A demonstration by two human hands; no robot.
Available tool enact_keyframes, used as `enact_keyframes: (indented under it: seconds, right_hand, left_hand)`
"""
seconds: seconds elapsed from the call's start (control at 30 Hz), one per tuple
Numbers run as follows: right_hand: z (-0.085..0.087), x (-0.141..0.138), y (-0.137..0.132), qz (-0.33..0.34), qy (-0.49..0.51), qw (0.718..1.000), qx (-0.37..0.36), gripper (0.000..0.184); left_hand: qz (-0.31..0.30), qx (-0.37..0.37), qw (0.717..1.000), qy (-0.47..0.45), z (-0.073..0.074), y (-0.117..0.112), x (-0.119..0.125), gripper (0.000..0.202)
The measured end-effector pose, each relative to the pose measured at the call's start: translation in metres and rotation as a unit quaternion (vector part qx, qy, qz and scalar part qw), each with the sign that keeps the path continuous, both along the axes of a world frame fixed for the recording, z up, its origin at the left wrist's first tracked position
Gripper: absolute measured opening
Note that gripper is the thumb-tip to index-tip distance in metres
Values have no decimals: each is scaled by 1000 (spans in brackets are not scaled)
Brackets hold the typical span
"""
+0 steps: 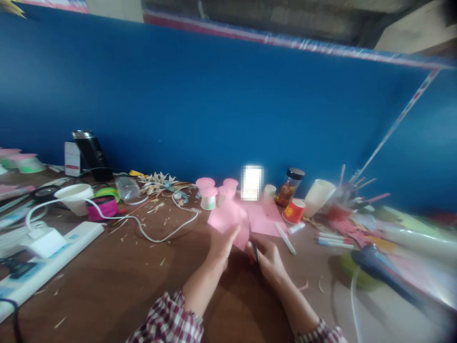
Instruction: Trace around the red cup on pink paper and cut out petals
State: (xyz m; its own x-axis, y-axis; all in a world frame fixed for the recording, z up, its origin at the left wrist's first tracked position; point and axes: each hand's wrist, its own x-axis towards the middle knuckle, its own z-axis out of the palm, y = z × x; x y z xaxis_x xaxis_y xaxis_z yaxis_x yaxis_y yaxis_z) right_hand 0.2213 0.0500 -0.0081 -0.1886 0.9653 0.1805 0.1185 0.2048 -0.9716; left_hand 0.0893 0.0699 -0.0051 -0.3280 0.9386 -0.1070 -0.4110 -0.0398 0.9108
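Note:
My left hand (pixel 222 247) grips a sheet of pink paper (pixel 228 220) by its near edge, thumb on top. In my right hand (pixel 269 257) is a pair of scissors (pixel 255 251), with dark handles around my fingers and blades reaching up at the paper's right edge. Whether the blades are apart is too blurred to tell. Behind the scissors, another pink sheet (pixel 266 220) lies flat on the table. A white marker (pixel 285 239) rests across that sheet's right corner.
Paper cups with pink tops (pixel 209 199) stand behind the paper, near a glowing, blurred-out screen (pixel 252 183). To the right are a jar of amber liquid (pixel 290 188), a red paper cup (pixel 294 211) and a glue gun (pixel 383 274). A power strip (pixel 76 245) and white cable (pixel 157 240) lie left.

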Motion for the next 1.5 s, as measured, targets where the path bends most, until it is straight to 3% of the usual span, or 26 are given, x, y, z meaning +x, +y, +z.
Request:
enact_keyframes:
  seconds: [0.73,1.5]
  right_hand:
    - [-2,1,1,-4,-22,1000,9,33]
    - [2,1,0,-1,10,1000,-5,30]
  left_hand:
    - [16,9,999,-37,0,0,0,50]
    - [-38,32,998,-28,7,-3,-2,50]
